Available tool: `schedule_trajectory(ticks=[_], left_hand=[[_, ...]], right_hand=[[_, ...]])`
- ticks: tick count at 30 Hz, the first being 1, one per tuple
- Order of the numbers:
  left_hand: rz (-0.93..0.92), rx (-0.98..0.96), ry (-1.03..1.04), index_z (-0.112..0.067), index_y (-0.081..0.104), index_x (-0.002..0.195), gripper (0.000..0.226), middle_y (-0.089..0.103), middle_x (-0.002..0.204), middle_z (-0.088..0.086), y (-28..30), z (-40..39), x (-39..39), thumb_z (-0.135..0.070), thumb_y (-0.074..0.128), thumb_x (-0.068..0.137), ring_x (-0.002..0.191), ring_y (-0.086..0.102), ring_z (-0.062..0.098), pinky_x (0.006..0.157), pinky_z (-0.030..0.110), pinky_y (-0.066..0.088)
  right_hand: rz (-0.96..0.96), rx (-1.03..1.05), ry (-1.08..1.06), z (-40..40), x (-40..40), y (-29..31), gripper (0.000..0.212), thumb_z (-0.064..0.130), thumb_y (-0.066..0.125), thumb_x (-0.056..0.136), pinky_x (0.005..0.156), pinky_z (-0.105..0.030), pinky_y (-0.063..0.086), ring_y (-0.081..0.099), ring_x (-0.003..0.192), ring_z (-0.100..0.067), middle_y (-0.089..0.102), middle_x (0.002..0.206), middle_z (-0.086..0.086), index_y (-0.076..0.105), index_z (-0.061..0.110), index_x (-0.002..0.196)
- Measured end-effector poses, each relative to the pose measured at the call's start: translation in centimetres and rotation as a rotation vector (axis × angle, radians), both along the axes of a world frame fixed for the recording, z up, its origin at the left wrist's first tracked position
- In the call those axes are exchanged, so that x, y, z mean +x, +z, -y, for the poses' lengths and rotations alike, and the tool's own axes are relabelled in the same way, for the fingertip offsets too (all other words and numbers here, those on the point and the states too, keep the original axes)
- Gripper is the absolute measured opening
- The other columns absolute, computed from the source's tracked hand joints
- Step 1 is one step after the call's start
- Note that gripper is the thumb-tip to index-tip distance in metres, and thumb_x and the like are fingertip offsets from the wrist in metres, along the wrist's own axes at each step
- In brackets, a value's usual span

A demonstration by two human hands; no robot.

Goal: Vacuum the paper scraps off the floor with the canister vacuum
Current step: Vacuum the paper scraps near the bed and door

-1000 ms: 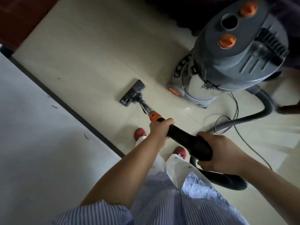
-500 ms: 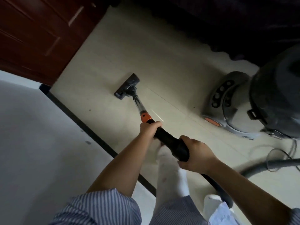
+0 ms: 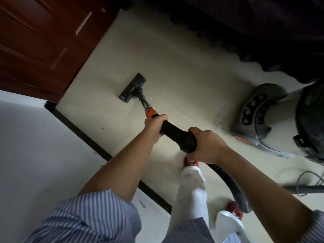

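Both hands hold the black vacuum wand (image 3: 175, 133). My left hand (image 3: 155, 126) grips it just below the orange collar (image 3: 150, 113); my right hand (image 3: 206, 145) grips the thick handle end where the ribbed hose (image 3: 229, 183) leaves it. The black floor nozzle (image 3: 132, 88) lies flat on the cream tile floor (image 3: 184, 76), near the wooden door. At the right edge stands the grey canister vacuum (image 3: 273, 120). No paper scraps show plainly; only tiny dark specks lie on the tiles.
A dark red wooden door (image 3: 43, 41) fills the upper left. A black threshold strip (image 3: 84, 134) separates the cream tiles from a pale grey floor (image 3: 43, 163). Dark furniture (image 3: 245, 23) spans the top. A power cord (image 3: 308, 181) loops at right. My feet in red slippers (image 3: 190, 163) stand below the wand.
The view has swung up and left, so the canister now sits at the right edge. The nozzle has been pushed farther forward toward the door. Both hands keep the same hold.
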State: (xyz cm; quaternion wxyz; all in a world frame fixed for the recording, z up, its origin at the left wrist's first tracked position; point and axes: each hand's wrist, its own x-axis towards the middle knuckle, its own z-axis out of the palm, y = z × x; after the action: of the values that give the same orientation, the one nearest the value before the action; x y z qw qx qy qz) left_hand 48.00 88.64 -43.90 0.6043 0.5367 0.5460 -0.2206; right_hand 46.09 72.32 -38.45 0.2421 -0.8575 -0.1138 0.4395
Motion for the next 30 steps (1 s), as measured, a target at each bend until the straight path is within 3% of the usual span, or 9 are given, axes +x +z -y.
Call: schedule_trajectory(ticks=[4,8,11,17,22,30], left_hand=[[0.016,-0.075,-0.043,0.0,0.05,0.112,0.029,0.051,0.079,0.008,2.1,4.8,-1.3,-0.004,0.058,0.085,0.069,0.055,0.016,0.056,0.025,0.049],[-0.015,-0.119,-0.157,0.001,0.05,0.109,0.027,0.051,0.078,0.008,3.9,11.5,-4.6,-0.005,0.058,0.084,0.065,0.055,0.016,0.047,0.02,0.05],[-0.053,-0.115,-0.245,0.001,0.051,0.104,0.024,0.051,0.075,0.008,5.2,15.9,-7.3,-0.005,0.059,0.082,0.063,0.054,0.017,0.052,0.023,0.048],[-0.066,-0.206,-0.392,-0.007,0.047,0.087,0.014,0.047,0.07,0.005,7.7,24.5,-11.0,-0.004,0.059,0.082,0.058,0.05,0.013,0.043,0.019,0.045],[-0.108,-0.174,-0.48,-0.006,0.046,0.102,0.025,0.049,0.075,0.004,7.4,28.7,-13.3,-0.008,0.061,0.082,0.062,0.052,0.013,0.045,0.022,0.048],[-0.098,-0.042,-0.546,-0.003,0.045,0.1,0.024,0.05,0.077,0.006,5.3,26.4,-11.4,-0.006,0.061,0.082,0.07,0.054,0.017,0.056,0.026,0.05]], right_hand=[[0.039,-0.026,-0.042,4.7,-1.9,3.8,0.04,0.033,0.071,0.068,0.055,-0.025,0.039,0.054,0.073,-0.021,0.053,0.075,0.004,0.047,0.021,0.097],[0.022,-0.096,-0.116,10.8,-6.5,7.1,0.044,0.032,0.07,0.066,0.063,-0.028,0.047,0.059,0.078,-0.022,0.058,0.081,0.003,0.048,0.021,0.103],[0.018,-0.138,-0.16,14.4,-10.3,9.3,0.043,0.034,0.071,0.068,0.067,-0.03,0.05,0.06,0.08,-0.02,0.063,0.085,0.002,0.047,0.023,0.102],[-0.003,-0.191,-0.325,21.5,-16.0,12.5,0.041,0.032,0.072,0.064,0.062,-0.029,0.046,0.057,0.074,-0.021,0.059,0.077,0.002,0.048,0.022,0.096],[0.015,-0.202,-0.399,25.2,-19.3,11.9,0.044,0.032,0.073,0.065,0.063,-0.029,0.045,0.058,0.076,-0.022,0.06,0.078,0.002,0.051,0.019,0.101],[0.014,-0.103,-0.41,22.7,-18.6,8.0,0.048,0.036,0.07,0.07,0.061,-0.027,0.039,0.051,0.073,-0.021,0.054,0.079,0.003,0.047,0.015,0.107]])
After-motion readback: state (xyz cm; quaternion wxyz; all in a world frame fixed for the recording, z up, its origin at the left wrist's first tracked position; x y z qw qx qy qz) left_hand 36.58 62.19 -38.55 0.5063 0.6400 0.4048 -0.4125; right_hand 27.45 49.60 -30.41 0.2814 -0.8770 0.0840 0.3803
